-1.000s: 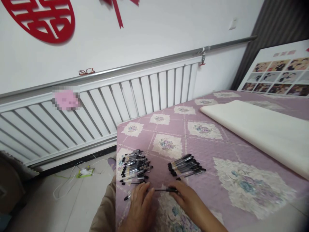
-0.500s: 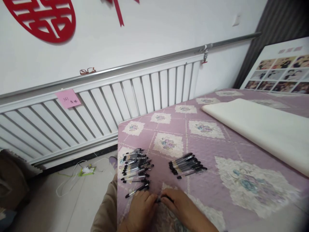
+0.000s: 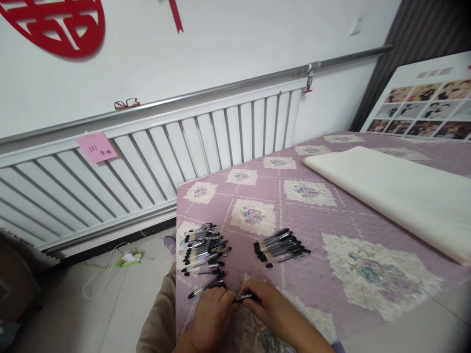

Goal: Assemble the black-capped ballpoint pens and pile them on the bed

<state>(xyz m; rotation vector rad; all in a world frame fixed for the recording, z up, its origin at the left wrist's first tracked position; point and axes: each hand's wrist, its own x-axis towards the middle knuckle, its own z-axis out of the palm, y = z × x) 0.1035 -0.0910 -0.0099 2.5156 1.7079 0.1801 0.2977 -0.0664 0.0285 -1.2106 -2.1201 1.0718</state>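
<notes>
Room: white wall with a slatted white radiator cover (image 3: 154, 162) running along it, a metal pipe (image 3: 221, 90) above the cover, a pink note (image 3: 96, 147) stuck on the slats, red-framed glasses (image 3: 126, 103) resting on the ledge. A red paper cut-out (image 3: 55, 24) hangs high on the wall. At far right, a board of photo prints (image 3: 423, 105) leans behind the bed.

Surface: bed (image 3: 331, 206) under a purple quilted cover with floral squares. A cream roll of fabric (image 3: 397, 193) lies across its right half.

Hands: both at the near edge of the bed, fingertips meeting. The left hand (image 3: 211, 318) and right hand (image 3: 270, 311) pinch one black pen (image 3: 246, 297) between them, each closed on an end; only the short middle section shows (the ends are hidden by fingers). The pen lies roughly level, just above the cover.

Other pens: a loose pile of pens (image 3: 204, 250) sits just beyond the left hand, near the bed's left edge, with one stray pen (image 3: 206, 287) angled close to the left knuckles. A tidier row of pens (image 3: 281, 245) lies beyond the right hand, clearly apart from it.

Floor: pale tiles at left, with a white cable (image 3: 106, 272) and a small green device (image 3: 128, 258). A tan trouser knee (image 3: 160, 318) shows beside the bed edge.
</notes>
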